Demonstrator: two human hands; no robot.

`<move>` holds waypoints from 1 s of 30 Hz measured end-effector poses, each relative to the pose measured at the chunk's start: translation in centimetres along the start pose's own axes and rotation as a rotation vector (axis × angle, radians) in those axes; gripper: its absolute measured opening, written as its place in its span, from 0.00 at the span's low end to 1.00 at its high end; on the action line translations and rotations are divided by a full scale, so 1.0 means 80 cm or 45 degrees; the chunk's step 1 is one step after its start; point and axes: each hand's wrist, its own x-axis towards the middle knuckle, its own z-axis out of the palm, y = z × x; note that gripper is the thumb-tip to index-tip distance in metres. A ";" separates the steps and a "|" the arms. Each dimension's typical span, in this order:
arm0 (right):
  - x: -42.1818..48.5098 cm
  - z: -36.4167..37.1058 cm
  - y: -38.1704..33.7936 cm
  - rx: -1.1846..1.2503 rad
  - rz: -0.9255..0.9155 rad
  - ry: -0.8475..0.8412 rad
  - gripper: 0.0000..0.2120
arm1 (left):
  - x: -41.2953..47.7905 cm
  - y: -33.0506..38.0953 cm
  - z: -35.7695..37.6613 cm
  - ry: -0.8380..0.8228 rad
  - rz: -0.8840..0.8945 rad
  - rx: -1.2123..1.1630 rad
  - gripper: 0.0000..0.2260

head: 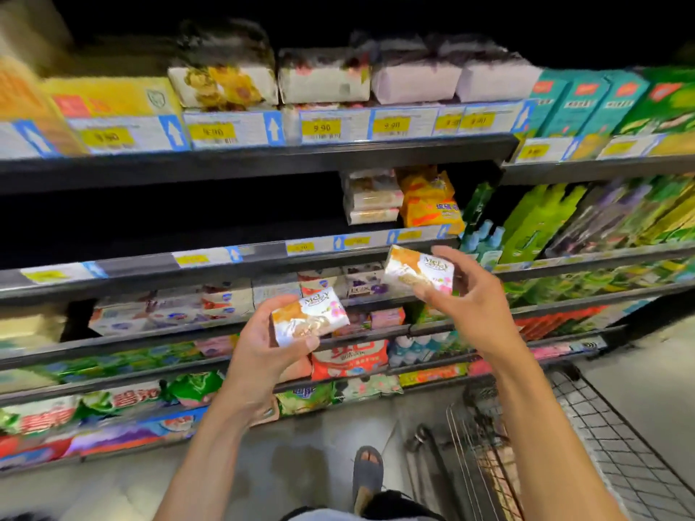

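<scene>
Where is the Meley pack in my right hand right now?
Head view, right of centre: the Meley pack is held by the right hand, just below the orange packets on the shelf, higher than the left hand's pack.

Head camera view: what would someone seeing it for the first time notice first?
Two matching white-and-orange packs at the centre draw the eye: the left hand grips the lower pack, and the right hand holds the higher pack in front of stocked store shelves. Behind them, yellow price tags line the upper shelf, and a wire cart stands at lower right.
</scene>
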 end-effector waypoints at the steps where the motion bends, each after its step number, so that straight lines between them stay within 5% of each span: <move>1: 0.018 -0.002 -0.003 -0.002 -0.020 -0.023 0.27 | 0.006 0.005 0.004 0.014 0.025 0.011 0.29; 14: 0.168 0.018 -0.003 -0.283 -0.105 -0.284 0.23 | 0.053 0.035 0.061 0.147 0.117 0.076 0.28; 30: 0.181 0.035 -0.004 -0.780 -0.179 -0.184 0.25 | 0.088 0.053 0.048 0.021 0.141 0.165 0.27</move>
